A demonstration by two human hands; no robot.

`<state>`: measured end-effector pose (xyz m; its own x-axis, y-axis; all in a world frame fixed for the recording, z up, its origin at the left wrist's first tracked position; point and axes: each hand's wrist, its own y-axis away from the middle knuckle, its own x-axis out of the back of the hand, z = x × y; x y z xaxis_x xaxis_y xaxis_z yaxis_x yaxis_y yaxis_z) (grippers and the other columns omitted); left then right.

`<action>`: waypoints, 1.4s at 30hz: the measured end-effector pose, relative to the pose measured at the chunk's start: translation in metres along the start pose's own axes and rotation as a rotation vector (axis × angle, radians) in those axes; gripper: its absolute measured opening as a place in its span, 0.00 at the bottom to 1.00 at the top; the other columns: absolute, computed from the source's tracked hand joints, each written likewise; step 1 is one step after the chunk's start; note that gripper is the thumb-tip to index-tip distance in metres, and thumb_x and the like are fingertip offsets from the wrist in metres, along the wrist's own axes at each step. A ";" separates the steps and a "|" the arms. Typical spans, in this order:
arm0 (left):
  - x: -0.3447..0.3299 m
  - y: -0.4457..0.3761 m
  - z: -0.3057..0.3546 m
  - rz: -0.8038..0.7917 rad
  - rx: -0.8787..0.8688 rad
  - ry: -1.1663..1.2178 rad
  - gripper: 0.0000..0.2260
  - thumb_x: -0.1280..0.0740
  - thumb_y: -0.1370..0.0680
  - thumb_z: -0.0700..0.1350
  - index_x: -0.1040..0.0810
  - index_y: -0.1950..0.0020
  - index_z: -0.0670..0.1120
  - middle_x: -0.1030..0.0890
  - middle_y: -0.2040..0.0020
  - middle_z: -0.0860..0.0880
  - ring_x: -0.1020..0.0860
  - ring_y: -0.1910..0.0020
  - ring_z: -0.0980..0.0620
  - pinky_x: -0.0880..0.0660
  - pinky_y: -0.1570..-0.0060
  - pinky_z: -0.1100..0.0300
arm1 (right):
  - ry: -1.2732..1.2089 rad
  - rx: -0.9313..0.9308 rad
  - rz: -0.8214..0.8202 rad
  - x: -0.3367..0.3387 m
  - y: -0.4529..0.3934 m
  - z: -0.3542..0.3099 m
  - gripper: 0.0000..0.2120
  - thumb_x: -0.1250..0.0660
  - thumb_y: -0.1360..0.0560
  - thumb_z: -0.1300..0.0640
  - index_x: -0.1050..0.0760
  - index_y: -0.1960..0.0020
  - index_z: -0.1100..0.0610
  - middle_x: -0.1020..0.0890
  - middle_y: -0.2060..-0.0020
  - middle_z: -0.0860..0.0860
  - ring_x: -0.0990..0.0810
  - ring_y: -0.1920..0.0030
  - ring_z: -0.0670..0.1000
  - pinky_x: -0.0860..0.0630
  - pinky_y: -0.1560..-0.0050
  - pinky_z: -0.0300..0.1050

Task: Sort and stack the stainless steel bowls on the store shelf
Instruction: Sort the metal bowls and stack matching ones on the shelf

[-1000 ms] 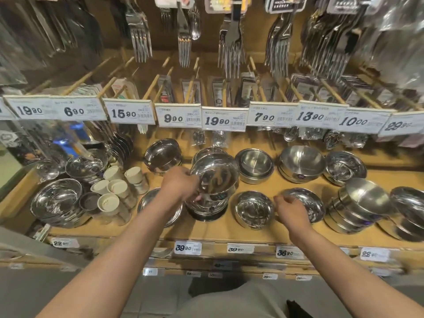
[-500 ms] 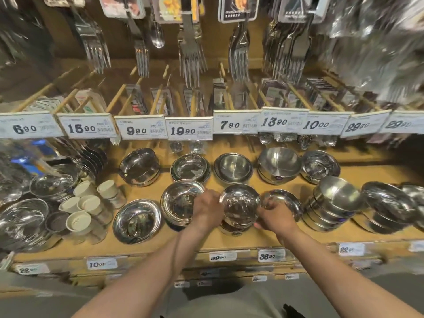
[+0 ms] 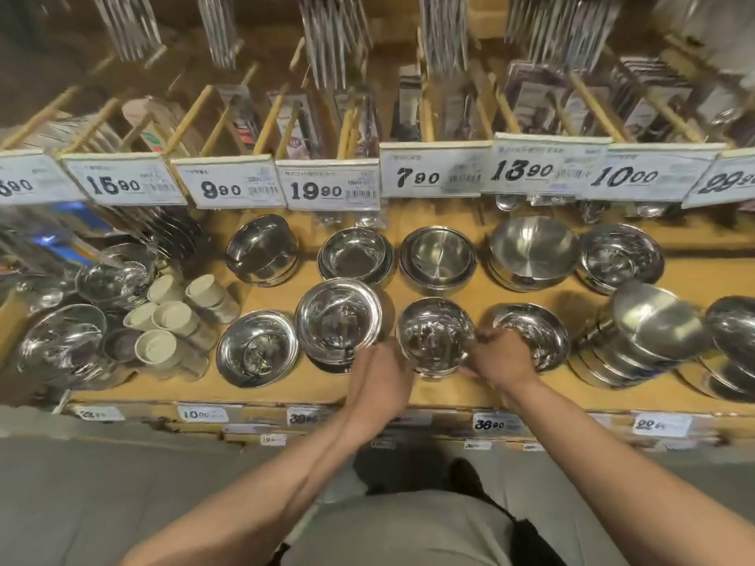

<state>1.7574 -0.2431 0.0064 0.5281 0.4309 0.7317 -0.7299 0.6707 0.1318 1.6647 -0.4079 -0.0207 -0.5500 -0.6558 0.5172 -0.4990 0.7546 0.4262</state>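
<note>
Head view looks down on a wooden store shelf (image 3: 482,298) lined with stainless steel bowls. Both hands meet at one small bowl (image 3: 435,336) in the front row, near the shelf's front edge. The left hand (image 3: 378,384) sits at the bowl's near left side, back of the hand toward the camera; its fingers are hidden beneath it, so whether its grip closes on the bowl I cannot tell. The right hand (image 3: 496,357) has its fingers curled at the bowl's right rim, its grip pinching that rim. Just left stands a taller stack of bowls (image 3: 338,318), its top bowl shiny and upright, and left of that a wide shallow bowl (image 3: 257,347). Just right of the held bowl, partly behind the right hand, lies another shallow bowl (image 3: 535,335). A row of price tags (image 3: 329,185) hangs above the back row.
</note>
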 end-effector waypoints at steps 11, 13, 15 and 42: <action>-0.014 -0.013 -0.006 -0.112 0.250 0.334 0.08 0.42 0.15 0.45 0.24 0.46 0.48 0.18 0.58 0.51 0.22 0.63 0.56 0.27 0.68 0.70 | 0.043 -0.011 -0.048 0.008 -0.006 -0.004 0.06 0.29 0.23 0.58 0.15 0.49 0.58 0.13 0.62 0.55 0.12 0.61 0.56 0.17 0.48 0.55; -0.019 -0.016 -0.005 -0.088 0.256 0.324 0.09 0.41 0.15 0.42 0.21 0.45 0.43 0.16 0.56 0.45 0.24 0.68 0.56 0.29 0.74 0.70 | 0.065 0.002 -0.057 0.011 -0.005 -0.005 0.06 0.30 0.23 0.59 0.15 0.50 0.58 0.13 0.62 0.55 0.12 0.62 0.56 0.16 0.49 0.54; -0.021 -0.017 -0.005 -0.077 0.270 0.313 0.10 0.41 0.16 0.42 0.20 0.47 0.41 0.16 0.57 0.43 0.26 0.69 0.54 0.31 0.75 0.68 | 0.074 -0.003 -0.076 0.013 -0.003 -0.006 0.06 0.31 0.22 0.60 0.16 0.50 0.58 0.13 0.62 0.54 0.13 0.66 0.52 0.15 0.53 0.50; -0.025 -0.006 0.008 -0.009 0.341 0.262 0.13 0.39 0.16 0.50 0.18 0.44 0.45 0.16 0.56 0.51 0.19 0.58 0.55 0.26 0.61 0.60 | -0.212 -0.352 0.184 0.068 0.000 0.063 0.25 0.37 0.19 0.43 0.19 0.47 0.67 0.15 0.55 0.60 0.16 0.59 0.59 0.21 0.54 0.49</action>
<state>1.7448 -0.2627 -0.0071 0.5954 0.5942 0.5408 -0.8032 0.4565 0.3828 1.5845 -0.4538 -0.0325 -0.7519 -0.4723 0.4601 -0.1420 0.7974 0.5865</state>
